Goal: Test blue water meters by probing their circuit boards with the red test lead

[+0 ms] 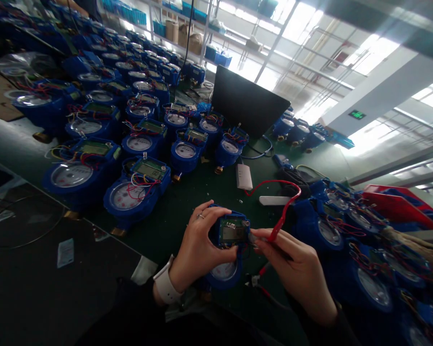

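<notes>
A blue water meter [224,273] stands in front of me, its round dial partly under my hand. My left hand [198,240] is closed around the meter's upper housing, thumb and fingers on either side of an exposed circuit board with a display [233,234]. At the housing's right edge, my right hand [298,269] pinches the end of a red cable [286,211]. The fingers hide its tip, so I cannot tell whether it touches the board. That cable runs back to a small white box [244,176] on the green table.
Several blue meters with loose wires [139,187] stand in rows on the left; more [328,233] crowd the right. A dark laptop-like panel [247,101] stands behind. Red-handled cutters [254,279], a white strip [273,200] and a red bin [393,206] are nearby.
</notes>
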`<act>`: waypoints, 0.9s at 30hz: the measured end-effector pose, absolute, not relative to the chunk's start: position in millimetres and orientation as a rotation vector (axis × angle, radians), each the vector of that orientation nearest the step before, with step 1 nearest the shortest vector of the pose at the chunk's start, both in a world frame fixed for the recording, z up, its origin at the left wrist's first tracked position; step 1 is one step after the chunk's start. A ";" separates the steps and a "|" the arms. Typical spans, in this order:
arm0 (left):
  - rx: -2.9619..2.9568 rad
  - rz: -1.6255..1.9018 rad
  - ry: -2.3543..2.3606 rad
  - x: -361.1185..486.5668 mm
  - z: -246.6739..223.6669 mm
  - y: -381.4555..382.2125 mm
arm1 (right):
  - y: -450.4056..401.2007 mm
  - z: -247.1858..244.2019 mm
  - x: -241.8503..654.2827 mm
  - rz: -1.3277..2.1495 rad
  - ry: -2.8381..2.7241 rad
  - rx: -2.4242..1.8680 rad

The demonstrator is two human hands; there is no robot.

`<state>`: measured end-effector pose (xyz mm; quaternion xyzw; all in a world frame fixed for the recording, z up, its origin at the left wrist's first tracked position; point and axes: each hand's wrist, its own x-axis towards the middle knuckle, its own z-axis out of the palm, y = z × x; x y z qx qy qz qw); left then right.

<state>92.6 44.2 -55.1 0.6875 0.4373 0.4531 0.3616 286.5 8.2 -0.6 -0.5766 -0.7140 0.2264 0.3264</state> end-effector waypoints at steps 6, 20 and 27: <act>1.766 1.191 1.117 91.9 -54.7 44.2 | 10.1 -0.9 284.6 0.612 -1.880 -1.496; 1.765 1.189 1.128 92.3 -55.9 44.1 | 9.6 -0.9 285.1 0.738 -1.771 -1.509; 1.759 1.172 1.131 92.4 -55.3 44.3 | 7.1 -2.6 286.4 0.780 -1.737 -1.489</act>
